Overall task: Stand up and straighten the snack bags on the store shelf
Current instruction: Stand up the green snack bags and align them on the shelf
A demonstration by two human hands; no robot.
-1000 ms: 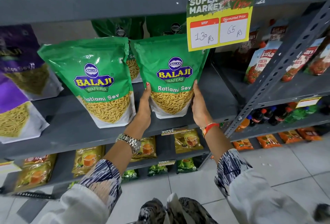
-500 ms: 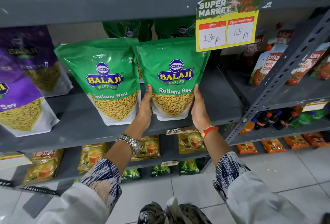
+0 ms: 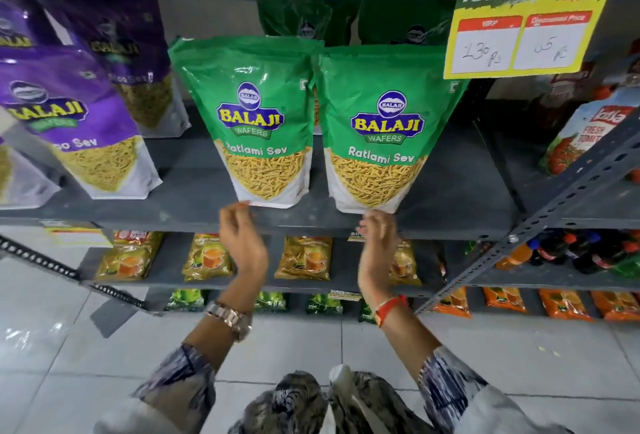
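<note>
Now both hands are off the right green Ratlami Sev bag [image 3: 384, 128], which they clasped by its lower sides half a second ago. It stands upright on the grey shelf [image 3: 194, 205], just beside the left green bag [image 3: 256, 122]. Left hand [image 3: 242, 243] hovers below the left bag's bottom corner, fingers loosely curled, grip empty. Right hand [image 3: 377, 246] hangs beneath the right bag, fingers apart, holding nothing.
</note>
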